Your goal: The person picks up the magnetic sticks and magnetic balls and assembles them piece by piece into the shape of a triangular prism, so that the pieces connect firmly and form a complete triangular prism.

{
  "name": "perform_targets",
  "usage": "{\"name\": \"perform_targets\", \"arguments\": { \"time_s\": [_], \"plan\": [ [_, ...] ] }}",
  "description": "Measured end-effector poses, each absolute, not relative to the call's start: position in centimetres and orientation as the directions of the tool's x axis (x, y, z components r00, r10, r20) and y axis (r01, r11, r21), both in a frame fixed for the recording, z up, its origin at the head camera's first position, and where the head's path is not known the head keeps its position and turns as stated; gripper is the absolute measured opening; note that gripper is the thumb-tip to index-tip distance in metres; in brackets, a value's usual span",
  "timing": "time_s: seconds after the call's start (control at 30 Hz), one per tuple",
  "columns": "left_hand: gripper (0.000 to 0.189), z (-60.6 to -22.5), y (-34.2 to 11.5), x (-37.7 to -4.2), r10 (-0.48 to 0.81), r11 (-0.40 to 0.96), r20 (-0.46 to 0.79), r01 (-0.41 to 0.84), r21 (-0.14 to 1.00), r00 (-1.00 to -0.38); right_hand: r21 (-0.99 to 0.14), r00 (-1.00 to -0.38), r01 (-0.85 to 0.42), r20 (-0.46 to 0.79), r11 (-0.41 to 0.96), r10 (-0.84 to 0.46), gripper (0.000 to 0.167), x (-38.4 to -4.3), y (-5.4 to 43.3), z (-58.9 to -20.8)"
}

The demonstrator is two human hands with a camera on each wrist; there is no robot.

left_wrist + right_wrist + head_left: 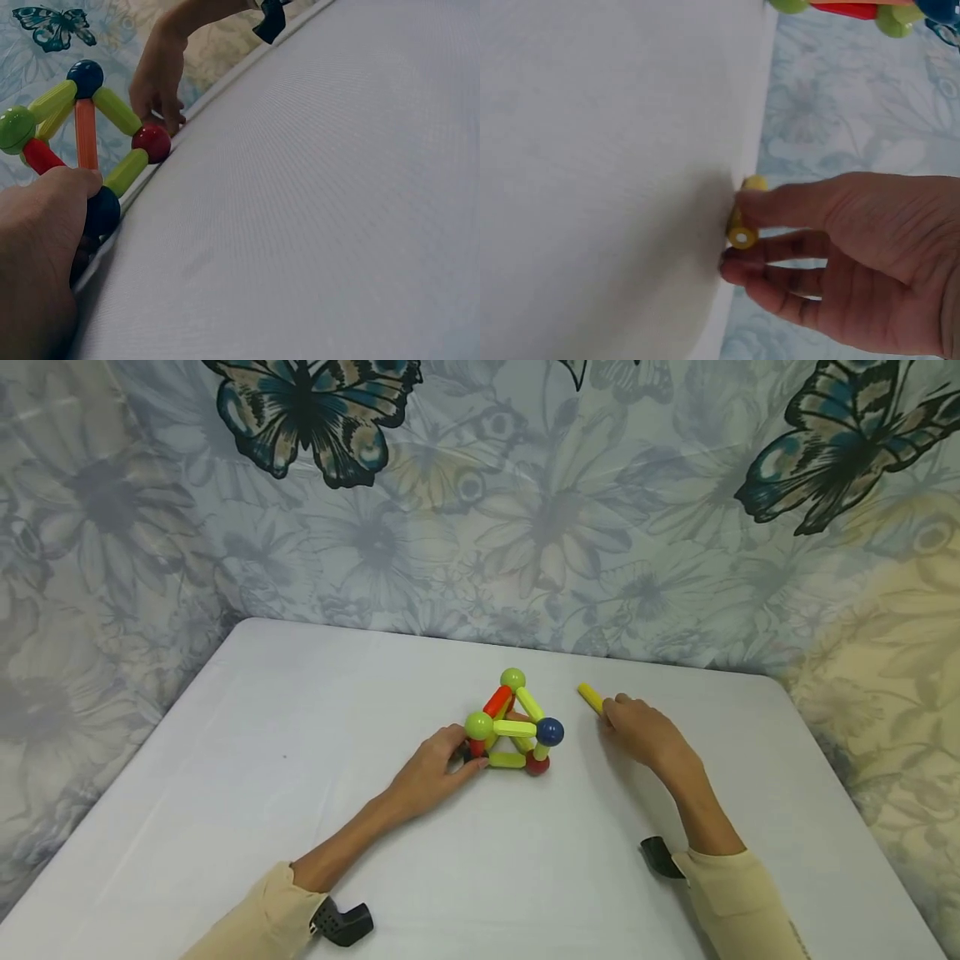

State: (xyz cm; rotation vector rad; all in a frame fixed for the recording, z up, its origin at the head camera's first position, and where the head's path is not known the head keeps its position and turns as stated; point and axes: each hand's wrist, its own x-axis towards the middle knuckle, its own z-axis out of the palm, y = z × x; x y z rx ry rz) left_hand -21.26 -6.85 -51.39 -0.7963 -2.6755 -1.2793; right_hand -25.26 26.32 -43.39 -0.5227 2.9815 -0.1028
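A frame of magnetic rods and balls [514, 728] stands on the white table, with green, dark blue and red balls joined by yellow-green, red and orange rods. My left hand [430, 775] holds it at the lower left corner, thumb and fingers about a dark blue ball [103, 212]. To the right of the frame, my right hand [647, 735] pinches a yellow rod [589, 696] at its near end. In the right wrist view the thumb lies over this rod [742, 235], and a pale dot shows in its end face. Part of the left fingers is hidden behind the frame.
The white table [300, 693] reaches back to a wall hanging [450, 552] printed with flowers and butterflies. Black devices sit at the left wrist [343, 923] and the right wrist [662, 857]. Beige sleeves cover both forearms.
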Motion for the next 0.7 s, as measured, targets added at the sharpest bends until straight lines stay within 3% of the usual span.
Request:
{"name": "perform_targets", "arguments": {
  "time_s": [0.13,0.33,0.57,0.7],
  "plan": [
    [0.028,-51.4,-6.8,-21.2,0.421,0.527,0.272,0.478,0.703,-0.865,-0.098,-0.954,-0.270,-0.110,0.958,-0.280,0.011,-25.2,26.1,-43.5],
    [0.028,-51.3,-6.8,-21.1,0.423,0.537,0.262,0.473,0.698,-0.867,-0.113,-0.961,-0.238,-0.118,0.965,-0.251,0.033,-25.1,25.8,-43.7],
    [0.027,-51.3,-6.8,-21.2,0.421,0.531,0.267,0.475,0.702,-0.867,-0.138,-0.955,-0.255,-0.117,0.957,-0.272,0.007,-24.9,25.9,-43.3],
    [0.028,-51.3,-6.8,-21.4,0.428,0.537,0.260,0.475,0.697,-0.865,-0.173,-0.947,-0.235,-0.182,0.956,-0.266,0.017,-24.7,26.1,-42.7]
  ]
}}
